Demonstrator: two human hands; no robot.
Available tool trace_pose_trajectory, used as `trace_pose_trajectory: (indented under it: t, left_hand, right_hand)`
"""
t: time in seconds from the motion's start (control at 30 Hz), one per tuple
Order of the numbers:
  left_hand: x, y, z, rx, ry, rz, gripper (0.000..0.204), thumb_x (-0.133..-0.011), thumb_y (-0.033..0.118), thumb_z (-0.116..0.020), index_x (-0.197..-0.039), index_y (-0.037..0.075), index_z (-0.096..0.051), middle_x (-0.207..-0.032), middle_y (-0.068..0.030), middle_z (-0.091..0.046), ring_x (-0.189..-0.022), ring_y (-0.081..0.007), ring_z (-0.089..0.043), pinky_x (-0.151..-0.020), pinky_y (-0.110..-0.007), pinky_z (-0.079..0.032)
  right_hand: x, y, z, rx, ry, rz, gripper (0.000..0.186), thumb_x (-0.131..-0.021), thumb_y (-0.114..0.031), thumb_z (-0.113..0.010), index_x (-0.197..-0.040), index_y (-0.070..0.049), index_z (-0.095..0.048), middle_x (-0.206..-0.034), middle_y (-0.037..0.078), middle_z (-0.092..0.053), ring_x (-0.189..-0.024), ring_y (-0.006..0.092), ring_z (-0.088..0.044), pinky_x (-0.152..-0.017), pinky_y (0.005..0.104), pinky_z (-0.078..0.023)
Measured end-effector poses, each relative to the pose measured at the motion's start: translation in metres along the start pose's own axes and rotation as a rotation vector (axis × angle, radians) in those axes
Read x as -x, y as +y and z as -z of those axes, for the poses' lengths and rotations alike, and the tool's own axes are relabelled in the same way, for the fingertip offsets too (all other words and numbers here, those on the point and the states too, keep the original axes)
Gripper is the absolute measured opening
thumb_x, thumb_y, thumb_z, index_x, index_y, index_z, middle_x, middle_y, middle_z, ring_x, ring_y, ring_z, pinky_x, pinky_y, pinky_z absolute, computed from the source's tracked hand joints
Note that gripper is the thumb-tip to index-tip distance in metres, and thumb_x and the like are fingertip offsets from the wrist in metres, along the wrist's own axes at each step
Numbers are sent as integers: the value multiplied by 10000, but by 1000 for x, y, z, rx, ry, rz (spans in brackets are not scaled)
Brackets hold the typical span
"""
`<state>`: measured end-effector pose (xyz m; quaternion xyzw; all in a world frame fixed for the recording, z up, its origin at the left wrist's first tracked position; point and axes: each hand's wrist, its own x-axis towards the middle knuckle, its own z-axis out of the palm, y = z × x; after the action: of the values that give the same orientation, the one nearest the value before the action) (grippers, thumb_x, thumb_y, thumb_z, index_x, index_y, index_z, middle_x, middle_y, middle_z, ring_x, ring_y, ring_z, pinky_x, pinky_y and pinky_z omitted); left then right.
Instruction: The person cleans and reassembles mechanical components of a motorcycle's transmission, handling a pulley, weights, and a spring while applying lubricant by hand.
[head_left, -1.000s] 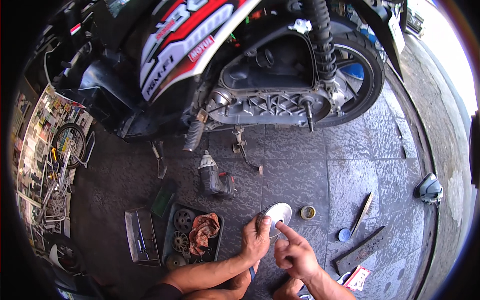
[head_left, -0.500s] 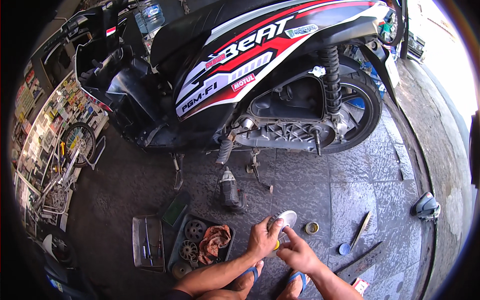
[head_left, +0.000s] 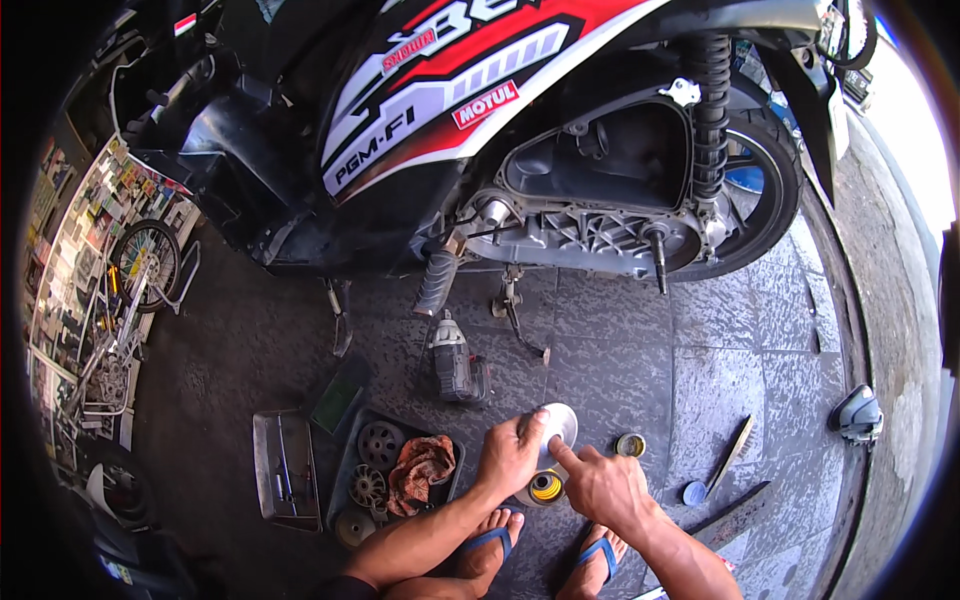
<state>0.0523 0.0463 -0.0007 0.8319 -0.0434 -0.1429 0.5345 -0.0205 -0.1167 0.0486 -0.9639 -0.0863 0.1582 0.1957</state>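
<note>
My left hand [head_left: 510, 457] is closed around the edge of a silver metal pulley disc [head_left: 564, 424], its thumb lying near the disc's face. The disc is tilted, and part of its rim is hidden by my fingers. My right hand [head_left: 607, 487] reaches in from the right, its index finger stretched out against the lower middle of the disc. Its other fingers are bent, and nothing shows in them. Just below the disc, between my hands, a round part with a yellow coil [head_left: 545, 487] stands on the floor. A small open tin [head_left: 629, 445] sits to the right.
Ahead stands a scooter [head_left: 420, 140] with its side casing open. An impact wrench [head_left: 457, 362] rests on the tiles. To the left are a metal tray [head_left: 262, 470] of tools and a dark tray [head_left: 340, 480] with pulley parts and a rag [head_left: 418, 472]. A brush [head_left: 730, 455] lies right.
The view has shifted, with the scooter now higher in it. My right hand has turned more palm-down, its index finger still at the disc. The yellow coil shows more fully.
</note>
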Motion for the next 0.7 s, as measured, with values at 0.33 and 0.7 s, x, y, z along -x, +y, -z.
trace_pose_trajectory:
  t: [0.33, 0.7]
  left_hand:
    - [-36, -24, -1, 246, 78, 176, 605, -1035, 504, -492, -870, -49, -672, -707, -96, -652, -691, -149, -587, -641, -353, -477]
    - [-40, -40, -15, 562, -37, 382, 628, -1047, 525, -456, -928, -51, -675, -825, -50, -655, -791, -98, -553, -715, -297, -474]
  right_hand:
    - [-29, 28, 3, -1068, 258, -296, 492, -898, -32, -522, -1380, 36, -449, -952, 116, -627, -862, 175, -606, -783, 314, -500]
    - [-48, 23, -27, -973, 476, -218, 653, -817, 25, -767, -1395, 8, -464, -1141, 133, -718, -1096, 213, -672, -992, 363, -483]
